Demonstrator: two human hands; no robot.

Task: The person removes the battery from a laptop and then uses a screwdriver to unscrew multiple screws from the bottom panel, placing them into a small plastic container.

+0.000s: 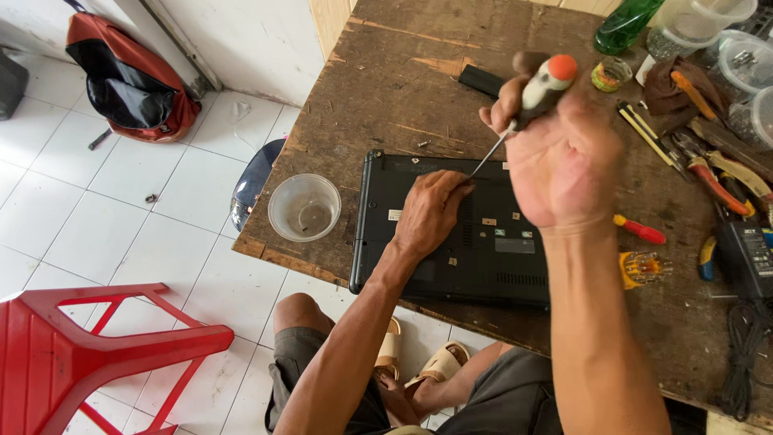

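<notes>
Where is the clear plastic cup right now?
In the head view, the clear plastic cup stands on the wooden table near its left edge, just left of the black laptop, apart from both hands.

A clear plastic cup (304, 207) stands near the left edge of the worn wooden table (386, 72). At the table's right lie pliers (713, 173), a small red screwdriver (640, 230), a black power adapter (745, 258) and a green bottle (624, 24). On the tiled floor stand a red plastic stool (97, 354) and a red-black backpack (129, 80).
</notes>
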